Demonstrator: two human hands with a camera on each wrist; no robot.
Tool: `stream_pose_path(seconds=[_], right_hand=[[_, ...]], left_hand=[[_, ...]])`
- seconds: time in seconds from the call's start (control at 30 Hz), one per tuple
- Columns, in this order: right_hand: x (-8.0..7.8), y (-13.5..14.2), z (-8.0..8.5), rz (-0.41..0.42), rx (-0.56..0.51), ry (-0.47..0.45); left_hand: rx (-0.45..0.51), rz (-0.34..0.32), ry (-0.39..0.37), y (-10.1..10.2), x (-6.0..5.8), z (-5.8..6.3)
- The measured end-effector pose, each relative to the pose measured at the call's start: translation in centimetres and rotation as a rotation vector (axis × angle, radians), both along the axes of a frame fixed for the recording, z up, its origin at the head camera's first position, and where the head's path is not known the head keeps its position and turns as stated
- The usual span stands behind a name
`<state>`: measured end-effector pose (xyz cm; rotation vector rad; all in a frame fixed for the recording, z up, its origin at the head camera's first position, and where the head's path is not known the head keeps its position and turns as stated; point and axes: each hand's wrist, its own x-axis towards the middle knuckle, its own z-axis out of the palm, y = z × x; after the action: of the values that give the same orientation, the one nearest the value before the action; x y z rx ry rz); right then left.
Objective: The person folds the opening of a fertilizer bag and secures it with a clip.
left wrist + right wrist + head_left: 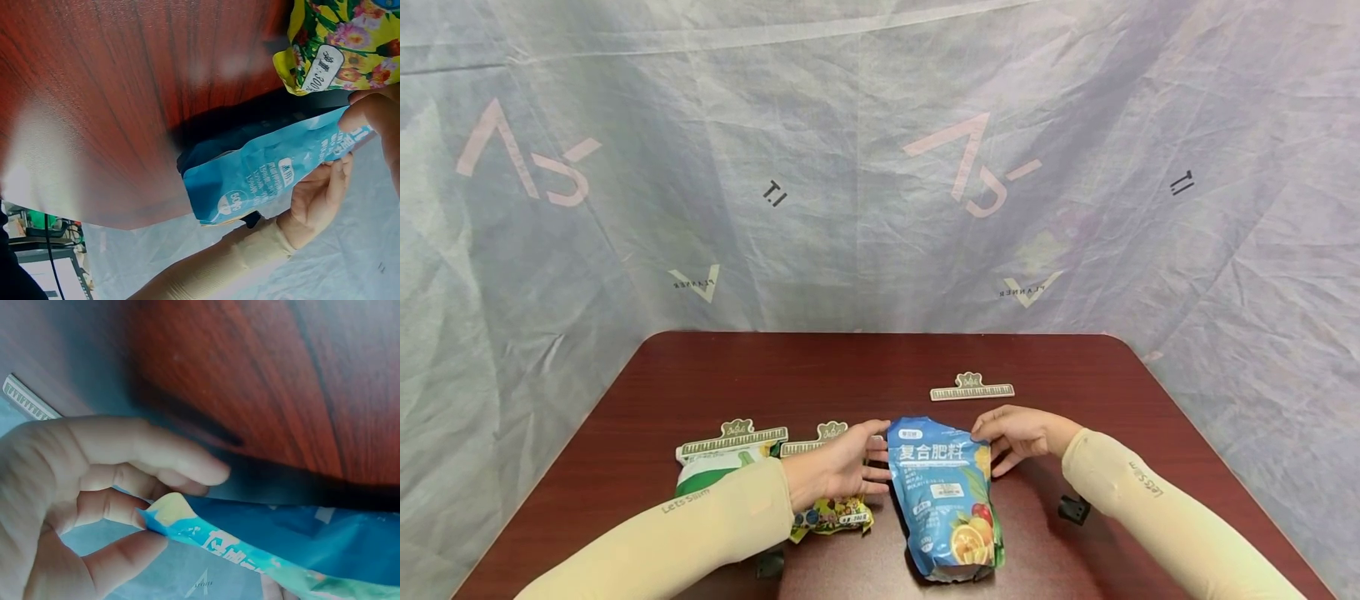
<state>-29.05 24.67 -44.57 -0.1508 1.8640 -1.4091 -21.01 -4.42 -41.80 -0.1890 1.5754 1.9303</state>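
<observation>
A blue pouch of compound fertilizer, printed with oranges and other fruit, stands between the two hands. At its upper left edge is the left hand, fingers spread and fairly straight, fingertips right at the pouch's side. The right hand is at the upper right edge. In the right wrist view, its thumb and curled fingers pinch the pouch's top corner. Just beyond the left hand, in the left wrist view, lies a yellow flowered bag.
A green and white bag topped by a sealing clip lies at left; a second clip tops the yellow bag. A loose clip lies behind the pouch on the dark red table. Printed grey cloth hangs behind.
</observation>
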Motion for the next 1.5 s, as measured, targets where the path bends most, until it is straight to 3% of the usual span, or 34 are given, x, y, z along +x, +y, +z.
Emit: stream_pose_path(seconds=[0.77,1.5], right_hand=[[1.1,-0.2,2.7,0.020,-0.087,0.001],[2.3,-0.2,3.8,0.024,-0.147,0.004]], left_hand=[[-0.143,-0.013,0.151,0.1,-0.3,0.2],[-0.167,-0.102,0.161,-0.3,-1.1,0.7]])
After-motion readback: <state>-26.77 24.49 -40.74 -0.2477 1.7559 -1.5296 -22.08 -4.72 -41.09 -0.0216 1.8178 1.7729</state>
